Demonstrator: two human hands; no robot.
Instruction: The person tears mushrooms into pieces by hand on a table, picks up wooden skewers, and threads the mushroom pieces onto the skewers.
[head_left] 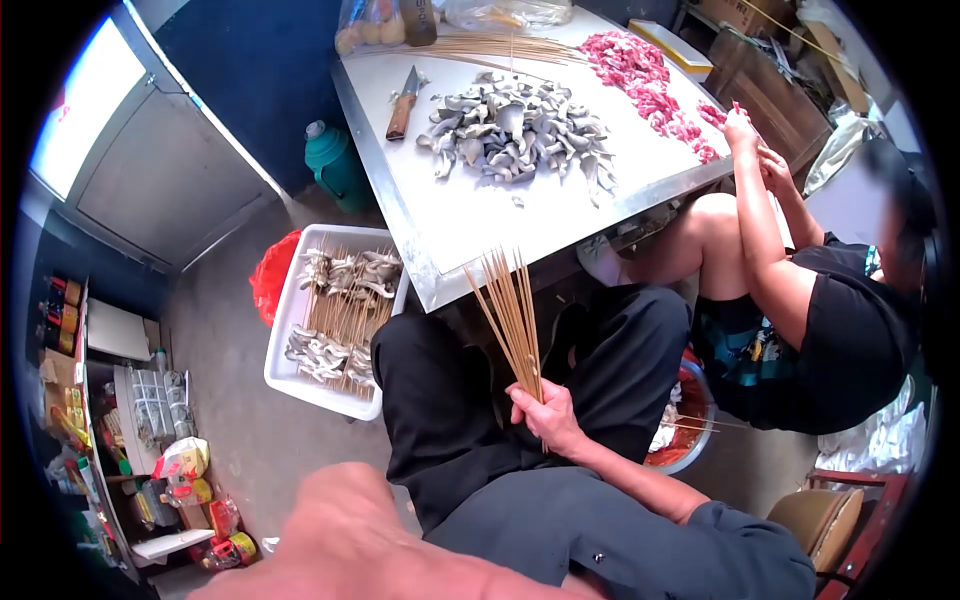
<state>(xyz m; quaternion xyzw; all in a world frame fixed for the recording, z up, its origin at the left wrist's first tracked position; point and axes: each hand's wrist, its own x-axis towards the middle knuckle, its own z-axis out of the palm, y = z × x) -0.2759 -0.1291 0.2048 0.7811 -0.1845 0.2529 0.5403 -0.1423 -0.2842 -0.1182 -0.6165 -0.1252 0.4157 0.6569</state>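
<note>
My right hand (548,416) is closed round a bundle of thin bamboo skewers (516,335) above my lap. Their tips fan out toward the table's near corner. Large and blurred in the lower left foreground is my left hand (345,500); its fingers cannot be made out. A heap of torn grey oyster mushrooms (515,125) lies on the white table (420,200). Beside my left leg, a white plastic tray (278,340) holds threaded mushroom skewers (345,315) in two rows.
A wooden-handled knife (401,108) and loose skewers (470,47) lie on the table, with raw meat pieces (645,85) at right. Another person (800,290) sits there, hands at the meat. A teal flask (332,165), red bag (273,275) and basin (695,415) stand around.
</note>
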